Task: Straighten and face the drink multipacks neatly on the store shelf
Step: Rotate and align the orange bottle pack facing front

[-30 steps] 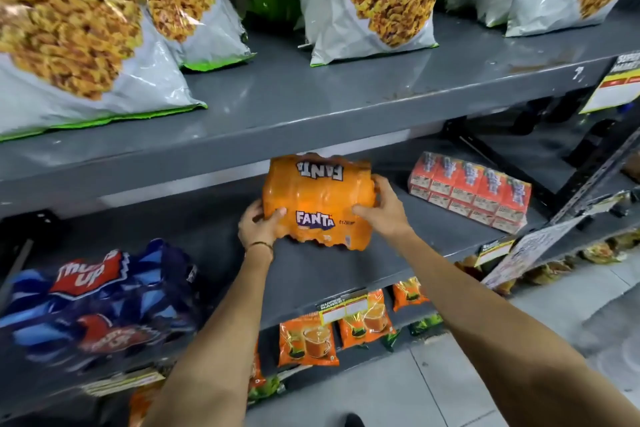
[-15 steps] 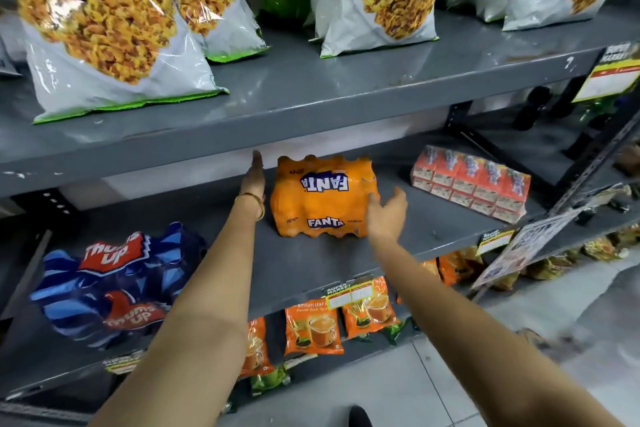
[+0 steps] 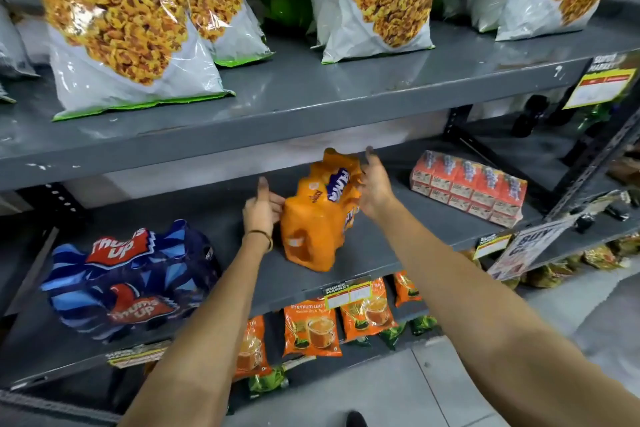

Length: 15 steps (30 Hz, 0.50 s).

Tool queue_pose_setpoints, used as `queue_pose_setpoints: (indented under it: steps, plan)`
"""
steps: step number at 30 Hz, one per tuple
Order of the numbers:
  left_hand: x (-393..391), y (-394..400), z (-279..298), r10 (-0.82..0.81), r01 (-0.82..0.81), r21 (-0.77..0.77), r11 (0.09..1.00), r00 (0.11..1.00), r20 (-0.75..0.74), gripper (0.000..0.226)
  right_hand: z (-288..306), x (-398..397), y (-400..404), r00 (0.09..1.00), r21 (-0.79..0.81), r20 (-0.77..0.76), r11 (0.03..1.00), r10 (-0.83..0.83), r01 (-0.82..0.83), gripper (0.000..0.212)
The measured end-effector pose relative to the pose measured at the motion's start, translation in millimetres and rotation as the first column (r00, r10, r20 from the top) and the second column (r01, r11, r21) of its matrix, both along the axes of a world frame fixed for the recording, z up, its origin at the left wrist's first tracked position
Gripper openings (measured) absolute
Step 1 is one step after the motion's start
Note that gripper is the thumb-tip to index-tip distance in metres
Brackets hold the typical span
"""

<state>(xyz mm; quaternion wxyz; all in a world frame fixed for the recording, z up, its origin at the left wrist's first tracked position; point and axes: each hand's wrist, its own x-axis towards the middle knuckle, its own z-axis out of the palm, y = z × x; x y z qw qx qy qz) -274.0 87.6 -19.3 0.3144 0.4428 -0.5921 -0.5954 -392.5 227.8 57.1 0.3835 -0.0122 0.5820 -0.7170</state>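
An orange Fanta multipack (image 3: 317, 218) stands on the grey middle shelf (image 3: 381, 253), turned so a narrow end faces me and its long side runs back into the shelf. My left hand (image 3: 261, 210) presses flat against its left side, thumb raised. My right hand (image 3: 375, 187) rests on its upper right side with fingers spread. A blue Thums Up multipack (image 3: 128, 282) lies tilted at the left of the same shelf. A shrink-wrapped pack of red juice cartons (image 3: 469, 185) sits at the right.
Large snack bags (image 3: 128, 21) stand on the shelf above, whose front edge (image 3: 277, 125) overhangs the Fanta pack. Orange tea pouches (image 3: 311, 328) hang below. Price tags (image 3: 348, 293) and a promo sign (image 3: 526, 246) stick out from the shelf edge.
The Fanta pack has been turned from front-facing to end-on. Both hands came back onto its sides after letting go half a second ago.
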Motion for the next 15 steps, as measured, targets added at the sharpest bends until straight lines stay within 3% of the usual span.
queue_pose_setpoints:
  steps: [1,3,6,11,13,15]
  plan:
    - [3,8,-3,-0.035,0.038,0.063,0.997,0.998,-0.045,0.066,1,-5,0,1.0,0.028,-0.024,1.0,0.007,-0.006,0.04]
    - [5,22,-7,-0.126,0.133,0.18,0.975,0.991,-0.051,0.067,-2,-1,-2,0.981,0.238,-0.192,0.971,0.012,0.035,0.038]
    - [1,41,-6,-0.228,0.211,0.333,0.919,0.974,0.013,0.071,-16,12,-3,0.928,0.523,-0.334,0.852,0.167,0.035,0.065]
    - [-2,55,-6,-0.149,0.154,0.472,0.868,0.988,-0.049,0.081,-13,29,1,0.694,0.744,-0.478,0.668,0.539,-0.006,0.094]
    - [-1,59,-11,-0.122,0.154,0.555,0.818,0.988,-0.094,0.085,-15,29,2,0.619,0.815,-0.465,0.579,0.633,0.021,0.105]
    - [1,63,-14,-0.121,0.187,0.604,0.775,0.982,-0.148,0.084,-16,22,5,0.572,0.836,-0.477,0.545,0.667,0.062,0.102]
